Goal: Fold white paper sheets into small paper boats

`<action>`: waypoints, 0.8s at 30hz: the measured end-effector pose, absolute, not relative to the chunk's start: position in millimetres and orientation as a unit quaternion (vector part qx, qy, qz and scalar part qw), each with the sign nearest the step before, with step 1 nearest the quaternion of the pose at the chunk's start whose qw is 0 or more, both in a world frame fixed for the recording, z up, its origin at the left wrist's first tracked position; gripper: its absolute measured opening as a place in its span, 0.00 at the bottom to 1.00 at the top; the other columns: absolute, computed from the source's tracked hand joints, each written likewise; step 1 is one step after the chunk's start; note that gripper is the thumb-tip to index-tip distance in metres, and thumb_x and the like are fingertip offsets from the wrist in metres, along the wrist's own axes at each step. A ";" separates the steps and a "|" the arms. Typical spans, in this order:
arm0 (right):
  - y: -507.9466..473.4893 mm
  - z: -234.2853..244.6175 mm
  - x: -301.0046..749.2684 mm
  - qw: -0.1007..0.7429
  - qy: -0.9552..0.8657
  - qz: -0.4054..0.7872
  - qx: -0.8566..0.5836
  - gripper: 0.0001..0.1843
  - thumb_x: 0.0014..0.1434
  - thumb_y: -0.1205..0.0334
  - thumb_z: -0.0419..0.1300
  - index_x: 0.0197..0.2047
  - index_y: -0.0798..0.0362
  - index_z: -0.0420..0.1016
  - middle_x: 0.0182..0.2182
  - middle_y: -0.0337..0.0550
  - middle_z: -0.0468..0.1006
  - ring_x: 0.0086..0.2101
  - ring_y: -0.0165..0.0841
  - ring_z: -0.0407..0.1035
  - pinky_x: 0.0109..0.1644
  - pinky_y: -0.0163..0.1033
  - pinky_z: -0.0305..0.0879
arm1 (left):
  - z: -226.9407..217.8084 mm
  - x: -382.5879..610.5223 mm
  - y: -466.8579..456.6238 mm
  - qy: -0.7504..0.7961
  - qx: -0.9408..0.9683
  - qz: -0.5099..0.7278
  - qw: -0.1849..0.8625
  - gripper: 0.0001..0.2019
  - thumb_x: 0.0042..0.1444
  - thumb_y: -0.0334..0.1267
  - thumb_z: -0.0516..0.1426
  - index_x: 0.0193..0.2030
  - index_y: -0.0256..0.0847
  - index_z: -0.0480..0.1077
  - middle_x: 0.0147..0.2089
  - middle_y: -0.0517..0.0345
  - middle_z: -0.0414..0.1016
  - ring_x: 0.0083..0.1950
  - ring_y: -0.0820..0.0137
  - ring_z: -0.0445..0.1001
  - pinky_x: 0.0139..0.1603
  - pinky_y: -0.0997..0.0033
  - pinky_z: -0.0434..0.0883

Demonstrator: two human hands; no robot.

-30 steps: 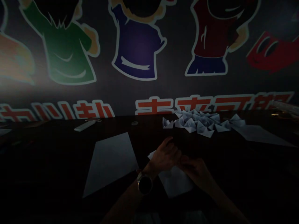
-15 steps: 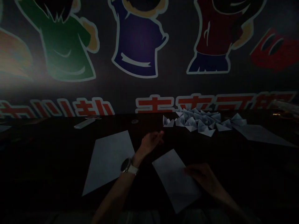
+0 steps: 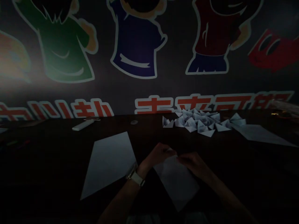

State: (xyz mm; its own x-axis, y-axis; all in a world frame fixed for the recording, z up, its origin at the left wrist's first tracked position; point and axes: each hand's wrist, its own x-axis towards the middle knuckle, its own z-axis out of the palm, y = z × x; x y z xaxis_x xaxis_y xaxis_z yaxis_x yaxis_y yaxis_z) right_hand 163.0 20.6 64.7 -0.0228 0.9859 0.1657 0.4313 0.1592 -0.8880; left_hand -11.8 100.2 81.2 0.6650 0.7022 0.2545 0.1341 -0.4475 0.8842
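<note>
Both hands are at the far edge of a white sheet of paper (image 3: 178, 183) in front of me. My left hand (image 3: 160, 154), with a watch (image 3: 136, 177) on its wrist, has its fingers closed on the sheet's far left corner. My right hand (image 3: 192, 160) pinches the same edge just to the right, its fingertips close to the left ones. Part of the far edge is hidden by the fingers, so I cannot make out how the paper is bent there.
A flat stack of white paper (image 3: 108, 161) lies left of my left wrist. Several folded paper boats (image 3: 198, 121) are heaped at the back right, beside another white sheet (image 3: 261, 133). A white oblong object (image 3: 83, 125) lies at the back left. A painted wall (image 3: 173, 84) rises behind the dark table.
My left hand has come down and right onto the paper's far corner and closed on it. My right hand has slid up the edge towards that corner.
</note>
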 end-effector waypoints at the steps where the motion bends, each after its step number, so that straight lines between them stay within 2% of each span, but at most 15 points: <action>1: 21.4 65.9 164.9 0.415 -0.637 0.332 -0.558 0.19 0.49 0.47 0.58 0.22 0.55 0.79 0.17 0.36 0.71 0.22 0.30 0.62 0.25 0.32 0.53 | 82.8 -13.4 102.0 0.288 0.777 0.323 0.457 0.17 0.49 0.49 0.59 0.22 0.34 0.72 0.18 0.66 0.60 0.21 0.80 0.55 0.22 0.79 0.53; 4: 20.6 68.3 174.1 0.407 -0.635 0.323 -0.571 0.19 0.49 0.47 0.59 0.23 0.55 0.79 0.17 0.36 0.73 0.22 0.31 0.64 0.26 0.33 0.55 | 89.4 -20.2 109.2 0.339 0.718 0.357 0.492 0.21 0.45 0.53 0.60 0.17 0.34 0.68 0.16 0.67 0.56 0.19 0.81 0.51 0.21 0.78 0.50; 10: 20.3 67.6 195.4 0.454 -0.563 0.380 -0.576 0.18 0.45 0.47 0.63 0.28 0.53 0.82 0.24 0.41 0.80 0.28 0.38 0.73 0.31 0.37 0.66 | 87.1 -25.2 125.6 0.346 0.620 0.431 0.557 0.17 0.37 0.49 0.65 0.24 0.34 0.75 0.23 0.60 0.71 0.26 0.74 0.65 0.29 0.75 0.60; 13: 25.4 64.7 217.1 0.505 -0.486 0.452 -0.552 0.20 0.40 0.46 0.67 0.29 0.55 0.81 0.28 0.47 0.81 0.31 0.42 0.75 0.36 0.43 0.71 | 78.4 -29.8 137.8 0.392 0.510 0.497 0.583 0.16 0.32 0.46 0.68 0.22 0.34 0.75 0.24 0.58 0.73 0.29 0.70 0.70 0.31 0.74 0.63; 15: 30.8 62.0 233.3 0.547 -0.429 0.461 -0.550 0.21 0.37 0.46 0.69 0.28 0.55 0.80 0.28 0.49 0.81 0.32 0.43 0.76 0.39 0.46 0.72 | 72.5 -34.8 145.3 0.424 0.437 0.532 0.589 0.17 0.29 0.46 0.69 0.21 0.34 0.74 0.22 0.58 0.73 0.27 0.70 0.70 0.29 0.73 0.63; 19: 50.1 57.3 238.1 0.592 -0.428 0.405 -0.550 0.23 0.39 0.44 0.68 0.33 0.54 0.80 0.36 0.50 0.81 0.39 0.45 0.75 0.40 0.47 0.72 | 59.3 -34.6 147.0 0.404 0.383 0.521 0.647 0.16 0.31 0.45 0.69 0.22 0.34 0.73 0.22 0.56 0.74 0.24 0.69 0.71 0.28 0.71 0.65; 21: 64.4 56.1 222.6 0.562 -0.475 0.393 -0.551 0.23 0.40 0.45 0.67 0.35 0.53 0.79 0.39 0.49 0.80 0.42 0.46 0.73 0.43 0.47 0.71 | 53.6 -28.7 142.9 0.376 0.376 0.506 0.679 0.14 0.35 0.43 0.68 0.25 0.35 0.74 0.25 0.55 0.75 0.27 0.68 0.72 0.31 0.70 0.66; 24: 88.2 52.9 195.4 0.519 -0.520 0.397 -0.550 0.20 0.40 0.48 0.67 0.33 0.54 0.80 0.34 0.46 0.81 0.41 0.44 0.73 0.46 0.46 0.68 | 50.0 -22.3 138.3 0.352 0.380 0.488 0.702 0.14 0.41 0.45 0.66 0.30 0.36 0.75 0.29 0.54 0.77 0.31 0.66 0.74 0.34 0.69 0.68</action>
State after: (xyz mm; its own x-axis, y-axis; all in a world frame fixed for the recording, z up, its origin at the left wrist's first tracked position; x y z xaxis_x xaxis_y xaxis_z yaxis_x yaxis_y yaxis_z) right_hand 195.4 88.2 52.9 0.1426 0.9844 0.1029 0.1598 0.0797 -0.9839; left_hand -22.3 138.3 50.0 0.2757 0.9534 -0.1226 -0.4186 0.2339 0.8775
